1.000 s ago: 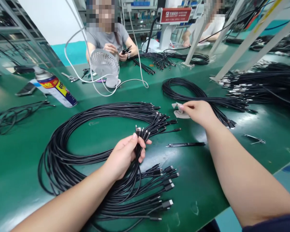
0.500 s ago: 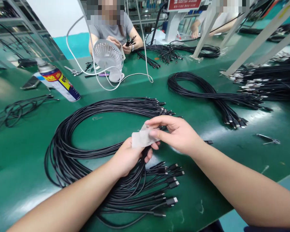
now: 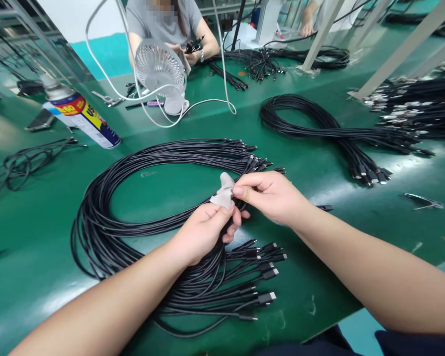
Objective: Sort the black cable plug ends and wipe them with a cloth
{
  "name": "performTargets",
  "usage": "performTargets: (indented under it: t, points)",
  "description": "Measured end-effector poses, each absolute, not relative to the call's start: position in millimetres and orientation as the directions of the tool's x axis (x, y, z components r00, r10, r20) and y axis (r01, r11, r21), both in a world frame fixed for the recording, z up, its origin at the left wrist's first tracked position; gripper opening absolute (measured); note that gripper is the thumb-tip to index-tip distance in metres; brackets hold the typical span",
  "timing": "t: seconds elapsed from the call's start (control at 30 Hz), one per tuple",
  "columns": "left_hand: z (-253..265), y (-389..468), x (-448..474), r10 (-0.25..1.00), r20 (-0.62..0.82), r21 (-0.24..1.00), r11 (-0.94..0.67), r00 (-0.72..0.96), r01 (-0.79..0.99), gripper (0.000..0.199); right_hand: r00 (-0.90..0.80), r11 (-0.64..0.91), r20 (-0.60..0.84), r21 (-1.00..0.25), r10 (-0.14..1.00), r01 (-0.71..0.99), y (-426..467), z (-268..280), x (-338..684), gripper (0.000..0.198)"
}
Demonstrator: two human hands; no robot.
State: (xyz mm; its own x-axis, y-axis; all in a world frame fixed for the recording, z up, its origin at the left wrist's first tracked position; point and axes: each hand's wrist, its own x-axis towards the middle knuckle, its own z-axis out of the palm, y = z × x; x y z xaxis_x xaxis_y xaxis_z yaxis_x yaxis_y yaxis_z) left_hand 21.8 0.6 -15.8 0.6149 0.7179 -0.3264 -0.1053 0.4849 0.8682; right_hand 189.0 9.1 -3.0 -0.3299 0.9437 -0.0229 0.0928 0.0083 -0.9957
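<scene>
A small pale grey cloth [image 3: 222, 195] is bunched between my hands above the cable bundle. My left hand [image 3: 205, 230] is closed, its thumb pressing the cloth's lower edge and its fingers curled beneath. From the right, my right hand [image 3: 272, 198] pinches the cloth's other side between thumb and fingertips. Whether a connector lies inside the folds is hidden. Under and around my hands, a large loop of black cables [image 3: 100, 217] lies on the green table. Several cable ends with metal-tipped plugs [image 3: 265, 297] fan out below my left hand.
A spray can [image 3: 83, 116] and a white fan [image 3: 161, 69] with a looping cord stand beyond the loop. Another black cable coil [image 3: 304, 118] lies at right, near metal tweezers [image 3: 424, 201]. Across the table, a person [image 3: 166, 29] handles cables. Slanted posts [image 3: 396, 49] rise at right.
The cloth has gone from lying fairly flat over my left fingers to being folded and bunched. My right fingertips have closed into a pinch on it. The whole view has shifted slightly.
</scene>
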Motion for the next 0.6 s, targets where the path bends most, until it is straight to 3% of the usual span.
performTargets:
  t: [0.2,0.3,0.4,0.5,0.6]
  points:
    - [-12.4,1.6,22.5,0.72,-0.347,0.856,0.505,0.601,-0.112,0.045,-0.264,-0.066,-0.08,-0.996,0.961,0.062,12.8,-8.1,188.2,0.032]
    - [-12.3,1.4,22.5,0.722,-0.36,0.855,0.509,0.591,-0.102,0.045,-0.259,0.005,-0.041,-0.985,0.965,0.175,9.6,-4.7,186.0,0.029]
    - [-13.5,1.2,21.8,0.717,-0.364,0.858,0.507,0.594,-0.087,0.045,-0.193,0.294,0.229,-0.834,0.954,0.467,6.8,-4.9,184.0,0.028]
    - [-14.7,1.4,20.8,0.708,-0.366,0.851,0.517,0.604,-0.09,0.044,-0.248,0.557,0.536,-0.552,0.807,0.62,8.0,-11.7,183.2,0.029]
    - [-14.6,2.1,20.1,0.699,-0.37,0.838,0.535,0.612,-0.105,0.042,-0.288,0.615,0.614,-0.424,0.735,0.664,11.3,-15.7,184.4,0.029]
